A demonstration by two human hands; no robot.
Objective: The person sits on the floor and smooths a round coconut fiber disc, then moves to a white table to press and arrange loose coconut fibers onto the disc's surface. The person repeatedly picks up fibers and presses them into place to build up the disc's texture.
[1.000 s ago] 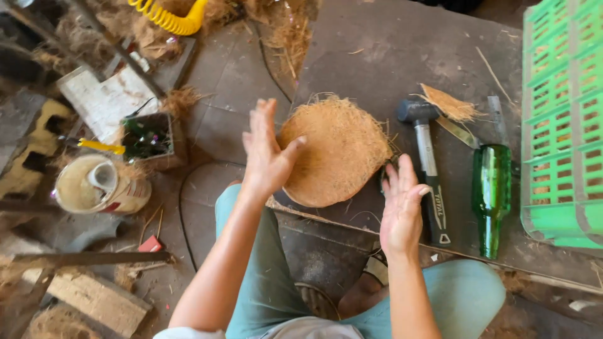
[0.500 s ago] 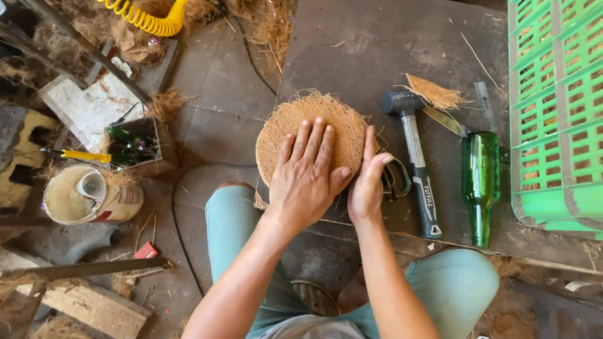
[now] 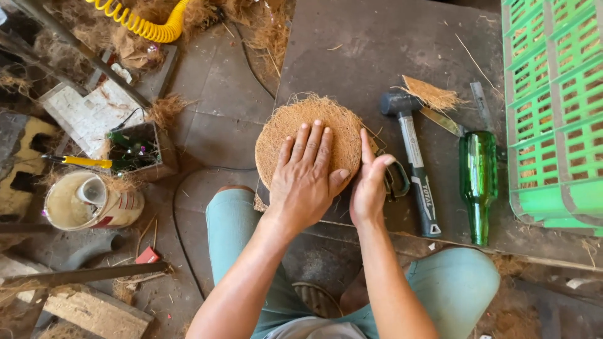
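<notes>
A round brown coconut-fibre disc [image 3: 295, 122] lies on a dark board [image 3: 352, 44] in front of my knees. My left hand [image 3: 306, 179] presses flat on its near half, fingers spread. Against the disc's right edge stands my right hand [image 3: 369, 185], edge-on, fingers straight. Neither hand grips anything. Dark scissor handles [image 3: 398, 179] show just right of my right hand.
A hammer [image 3: 416, 160], a green glass bottle [image 3: 478, 179] and a knife with a fibre tuft [image 3: 436, 107] lie to the right. A green plastic crate [image 3: 556, 107] stands far right. Left are a tin [image 3: 88, 201], a small box [image 3: 135, 150] and a yellow coiled hose [image 3: 141, 22].
A second ago both hands were lifted and apart above the disc. They came down onto it: left palm on top, right hand at its right edge. The disc now lies flat.
</notes>
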